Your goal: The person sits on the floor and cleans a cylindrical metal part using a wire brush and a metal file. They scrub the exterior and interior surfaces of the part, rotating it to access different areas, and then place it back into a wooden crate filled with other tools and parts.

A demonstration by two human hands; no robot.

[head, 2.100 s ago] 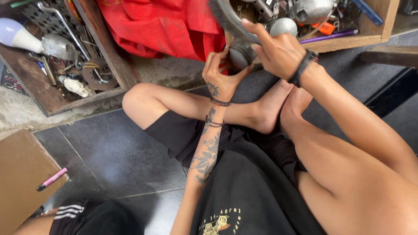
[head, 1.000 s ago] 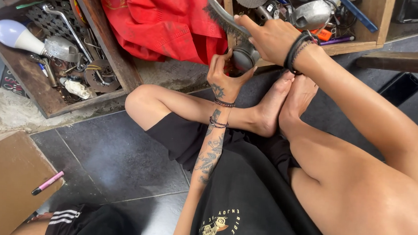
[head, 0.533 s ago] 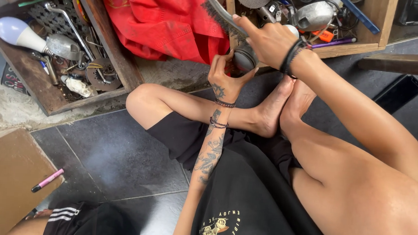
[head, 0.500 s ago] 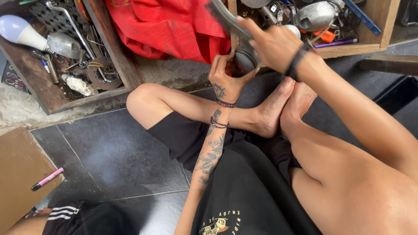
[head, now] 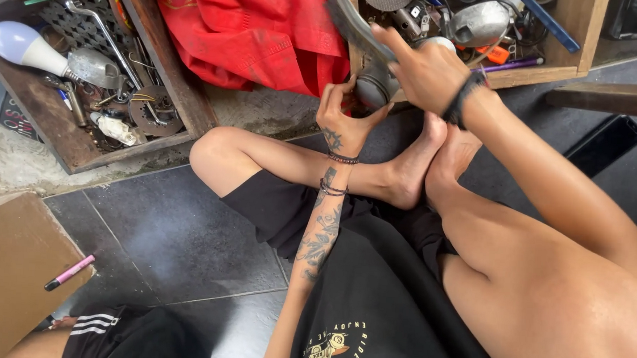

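Crates [head: 191,107] of clutter flank hands.

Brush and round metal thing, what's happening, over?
Right hand grips wire brush. Left hand holds round metal part. Red cloth close behind.

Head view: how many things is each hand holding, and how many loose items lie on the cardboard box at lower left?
Left hand: 1, a round metal part.
Right hand: 1, a brush.
Cardboard box: 1, a pink marker.
Total: 3.
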